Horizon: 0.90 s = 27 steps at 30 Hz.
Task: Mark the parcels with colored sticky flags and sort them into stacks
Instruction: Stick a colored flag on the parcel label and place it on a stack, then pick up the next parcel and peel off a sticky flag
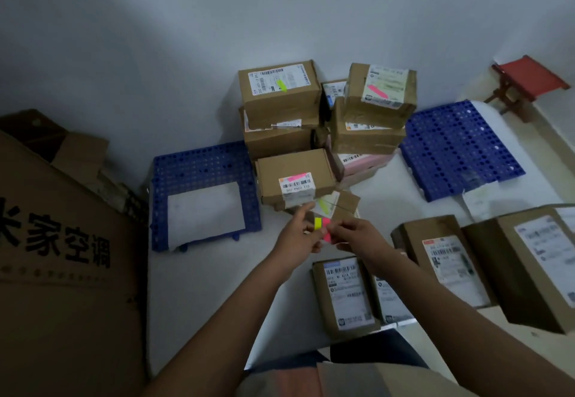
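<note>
- Large cardboard carton (pixel 62 256) with printed characters: far left of both hands, standing against the wall.
- Blue perforated pallet (pixel 202 166): left of the left hand, on the floor, with a white sheet (pixel 205 213) lying on it.
- Left hand (pixel 295 241): fingers curled, pinching a strip of sticky flags (pixel 322 228), yellow and pink, index finger extended forward.
- Right hand (pixel 357 236): just beside the left hand, fingertips closed on the pink end of the same strip.
- Flagged parcels: directly beyond the hands, stacked against the wall; the top left box (pixel 280 91) carries a yellow flag, the top right box (pixel 381 91) a pink one, the nearest box (pixel 295 178) a pink one.
- Unflagged parcels (pixel 345 294): below and right of the right hand, lying on the floor, labels up.
- Second blue pallet (pixel 460 147): beyond and right of the right hand.
- Red stool (pixel 529 79): far right, by the wall.
</note>
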Tool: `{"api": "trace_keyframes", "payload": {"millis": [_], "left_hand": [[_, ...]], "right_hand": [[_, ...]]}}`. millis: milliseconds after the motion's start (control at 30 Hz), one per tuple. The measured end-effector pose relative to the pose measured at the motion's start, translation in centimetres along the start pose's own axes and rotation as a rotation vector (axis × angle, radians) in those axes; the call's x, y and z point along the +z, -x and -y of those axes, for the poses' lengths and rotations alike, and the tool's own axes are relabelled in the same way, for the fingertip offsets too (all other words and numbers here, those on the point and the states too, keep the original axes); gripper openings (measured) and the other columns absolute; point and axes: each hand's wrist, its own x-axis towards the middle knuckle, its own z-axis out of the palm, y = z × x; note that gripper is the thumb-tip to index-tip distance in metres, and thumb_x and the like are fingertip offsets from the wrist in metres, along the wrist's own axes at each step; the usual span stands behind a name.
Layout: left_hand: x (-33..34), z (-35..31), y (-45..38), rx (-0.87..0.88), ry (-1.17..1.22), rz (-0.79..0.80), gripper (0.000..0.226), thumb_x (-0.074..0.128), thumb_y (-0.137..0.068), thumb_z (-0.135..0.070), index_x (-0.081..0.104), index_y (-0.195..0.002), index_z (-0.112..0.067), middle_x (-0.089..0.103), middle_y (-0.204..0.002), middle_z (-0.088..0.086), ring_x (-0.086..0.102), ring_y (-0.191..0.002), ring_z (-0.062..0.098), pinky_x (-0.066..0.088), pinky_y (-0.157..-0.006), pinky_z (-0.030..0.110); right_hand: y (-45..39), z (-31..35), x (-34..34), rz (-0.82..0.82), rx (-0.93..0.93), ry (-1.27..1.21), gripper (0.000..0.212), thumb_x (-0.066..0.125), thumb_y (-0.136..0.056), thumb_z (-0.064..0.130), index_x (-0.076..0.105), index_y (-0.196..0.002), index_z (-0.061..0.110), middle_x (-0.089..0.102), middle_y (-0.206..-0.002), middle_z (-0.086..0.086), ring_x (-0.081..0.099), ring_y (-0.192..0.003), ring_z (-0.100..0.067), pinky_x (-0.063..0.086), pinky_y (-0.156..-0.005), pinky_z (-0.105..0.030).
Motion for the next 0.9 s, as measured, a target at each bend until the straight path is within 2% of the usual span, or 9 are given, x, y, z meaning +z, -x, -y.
{"api": "trace_keyframes", "payload": {"millis": [67, 200, 333, 400, 500, 567, 667, 767, 900], "left_hand": [[0.9, 1.1, 0.6, -0.011, -0.027, -0.032, 0.049, 0.057, -0.099, -0.022, 0.039, -0.142, -0.034, 0.064, -0.103, 0.008, 0.065, -0.079, 0.013, 0.057, -0.076, 0.028], [1.8, 5.4, 1.8, -0.203, -0.108, -0.108, 0.057, 0.057, -0.097, -0.039, 0.033, -0.147, -0.027, 0.055, -0.132, 0.009, 0.060, -0.111, 0.023, 0.051, -0.099, 0.042], [4.2, 9.7, 4.2, -0.498, -0.066, -0.005, 0.088, 0.063, -0.090, -0.052, 0.011, -0.155, -0.024, 0.035, -0.153, 0.012, 0.048, -0.128, 0.033, 0.050, -0.091, 0.044], [6.2, 11.1, 5.3, -0.555, -0.049, 0.053, 0.087, 0.064, -0.089, -0.052, 0.012, -0.153, -0.023, 0.042, -0.148, 0.010, 0.051, -0.123, 0.031, 0.047, -0.087, 0.045], [7.7, 12.3, 6.0, -0.548, -0.007, 0.031, 0.078, 0.063, -0.090, -0.050, 0.020, -0.149, -0.021, 0.050, -0.139, 0.006, 0.059, -0.101, 0.019, 0.054, -0.081, 0.038], [7.6, 12.8, 6.2, -0.506, 0.025, -0.005, 0.077, 0.063, -0.089, -0.052, 0.021, -0.147, -0.027, 0.051, -0.138, 0.003, 0.059, -0.102, 0.019, 0.056, -0.073, 0.037], [7.4, 13.2, 6.8, -0.487, 0.172, -0.065, 0.067, 0.063, -0.090, -0.050, 0.025, -0.144, -0.036, 0.056, -0.130, 0.004, 0.058, -0.110, 0.027, 0.056, -0.078, 0.044], [7.5, 13.5, 6.8, -0.469, 0.362, -0.173, 0.052, 0.063, -0.095, -0.031, 0.035, -0.139, -0.025, 0.062, -0.119, 0.006, 0.064, -0.103, 0.025, 0.059, -0.076, 0.041], [7.2, 13.8, 6.8, -0.468, 0.453, -0.269, 0.051, 0.066, -0.093, -0.021, 0.039, -0.135, -0.014, 0.062, -0.118, 0.012, 0.065, -0.100, 0.025, 0.060, -0.075, 0.038]], "right_hand": [[0.9, -1.1, -0.6, -0.085, 0.007, -0.049, 0.017, 0.063, -0.094, 0.016, 0.070, -0.078, 0.012, 0.067, -0.071, -0.002, 0.061, -0.068, -0.012, 0.049, -0.066, -0.022], [2.3, -3.1, -2.3, -0.237, 0.064, -0.048, 0.020, 0.063, -0.094, 0.015, 0.069, -0.082, 0.001, 0.065, -0.072, -0.011, 0.059, -0.073, -0.021, 0.052, -0.071, -0.032], [4.0, -4.3, -4.2, -0.183, 0.119, -0.010, 0.021, 0.059, -0.097, 0.016, 0.068, -0.087, 0.000, 0.065, -0.082, -0.020, 0.059, -0.078, -0.027, 0.052, -0.075, -0.040], [5.1, -4.7, -5.1, -0.167, 0.125, -0.020, 0.020, 0.056, -0.098, 0.014, 0.067, -0.093, -0.001, 0.066, -0.090, -0.020, 0.061, -0.082, -0.026, 0.053, -0.076, -0.035], [6.2, -5.3, -5.9, -0.111, 0.138, 0.002, 0.023, 0.055, -0.099, 0.017, 0.067, -0.105, -0.002, 0.068, -0.102, -0.019, 0.065, -0.096, -0.029, 0.055, -0.084, -0.034], [6.6, -5.9, -6.1, -0.052, 0.152, 0.023, 0.025, 0.054, -0.099, 0.017, 0.065, -0.108, -0.004, 0.068, -0.106, -0.020, 0.066, -0.102, -0.031, 0.055, -0.085, -0.033], [7.0, -6.6, -6.2, 0.011, 0.148, 0.102, 0.026, 0.054, -0.098, 0.019, 0.065, -0.104, -0.004, 0.069, -0.105, -0.020, 0.066, -0.103, -0.033, 0.055, -0.092, -0.042], [7.4, -7.0, -5.8, 0.077, 0.134, 0.192, 0.025, 0.056, -0.096, 0.023, 0.067, -0.094, 0.001, 0.070, -0.100, -0.019, 0.067, -0.099, -0.035, 0.052, -0.094, -0.054], [7.4, -7.2, -5.5, 0.144, 0.134, 0.200, 0.024, 0.056, -0.095, 0.021, 0.068, -0.094, 0.001, 0.071, -0.099, -0.018, 0.067, -0.098, -0.035, 0.052, -0.092, -0.055]]}}
